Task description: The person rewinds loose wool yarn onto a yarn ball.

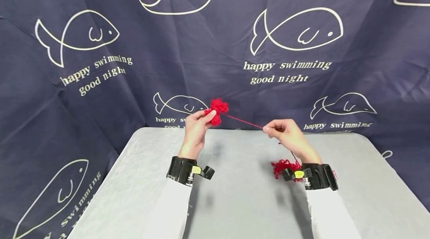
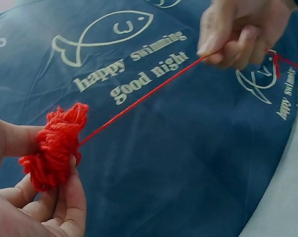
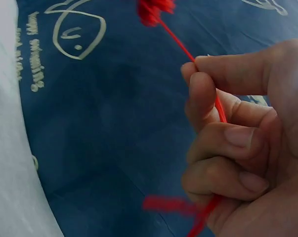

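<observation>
A small bundle of red yarn, wound tight round its middle with loops at both ends, is pinched between the thumb and fingers of my left hand. From the bundle a single strand runs taut to my right hand, which pinches it between thumb and index finger. In the right wrist view, the strand passes on through the palm, under the curled fingers, and out below. Both hands are raised above the far part of the table. A loose heap of red yarn lies on the table below my right wrist.
The pale grey table has its far edge close to a dark blue curtain printed with white fish and lettering. Black bands with small cameras sit on both wrists. The yarn trails from my right hand down to the heap.
</observation>
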{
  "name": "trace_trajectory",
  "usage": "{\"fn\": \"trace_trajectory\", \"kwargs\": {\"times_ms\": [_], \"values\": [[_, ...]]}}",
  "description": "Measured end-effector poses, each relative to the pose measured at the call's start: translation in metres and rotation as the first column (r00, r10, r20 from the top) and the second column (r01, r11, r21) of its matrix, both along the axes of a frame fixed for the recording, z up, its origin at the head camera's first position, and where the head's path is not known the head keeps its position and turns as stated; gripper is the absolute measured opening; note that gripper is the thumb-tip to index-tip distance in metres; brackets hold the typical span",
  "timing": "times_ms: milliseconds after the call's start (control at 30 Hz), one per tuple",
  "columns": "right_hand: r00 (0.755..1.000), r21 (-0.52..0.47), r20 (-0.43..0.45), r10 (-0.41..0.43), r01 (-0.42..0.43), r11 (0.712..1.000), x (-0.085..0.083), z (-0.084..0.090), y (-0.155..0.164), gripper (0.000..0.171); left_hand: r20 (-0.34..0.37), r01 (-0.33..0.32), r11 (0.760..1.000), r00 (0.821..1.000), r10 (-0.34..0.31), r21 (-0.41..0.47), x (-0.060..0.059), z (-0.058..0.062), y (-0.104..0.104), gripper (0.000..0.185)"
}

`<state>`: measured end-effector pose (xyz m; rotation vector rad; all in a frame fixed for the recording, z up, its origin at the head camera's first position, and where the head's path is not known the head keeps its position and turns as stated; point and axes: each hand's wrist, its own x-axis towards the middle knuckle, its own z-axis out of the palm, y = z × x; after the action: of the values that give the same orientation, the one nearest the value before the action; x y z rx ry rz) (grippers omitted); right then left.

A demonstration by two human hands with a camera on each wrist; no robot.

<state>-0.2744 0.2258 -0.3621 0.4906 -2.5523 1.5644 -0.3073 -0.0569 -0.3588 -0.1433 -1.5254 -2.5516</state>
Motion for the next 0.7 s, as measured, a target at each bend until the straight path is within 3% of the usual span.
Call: {"fn": "trace_trajectory", "kwargs": {"times_ms": [167, 333, 533, 700], "values": [[1.000, -0.056, -0.014, -0.015, 0.014, 0.998, 0.000, -0.005, 0.016, 0.013, 0.001, -0.015, 0.997, 1.000, 0.015, 0.076, -0.008, -0.005, -0.005, 0.005], [1.000, -0.144, -0.007, -0.012, 0.011, 0.989, -0.002, -0.012, 0.024, 0.010, 0.012, -0.030, 0.996, 1.000, 0.029, 0.079, -0.017, -0.012, -0.013, 0.006], [0.999, -0.382, -0.005, 0.041, -0.040, 0.923, -0.009, -0.021, 0.031, 0.012, -0.018, -0.076, 0.995, 0.997, 0.078, 0.061, -0.026, -0.018, -0.021, 0.011], [0.998, -0.494, -0.008, 0.056, -0.053, 0.868, -0.017, -0.024, 0.034, 0.013, -0.046, -0.114, 0.993, 0.992, 0.116, 0.042, -0.032, -0.020, -0.026, 0.008]]}}
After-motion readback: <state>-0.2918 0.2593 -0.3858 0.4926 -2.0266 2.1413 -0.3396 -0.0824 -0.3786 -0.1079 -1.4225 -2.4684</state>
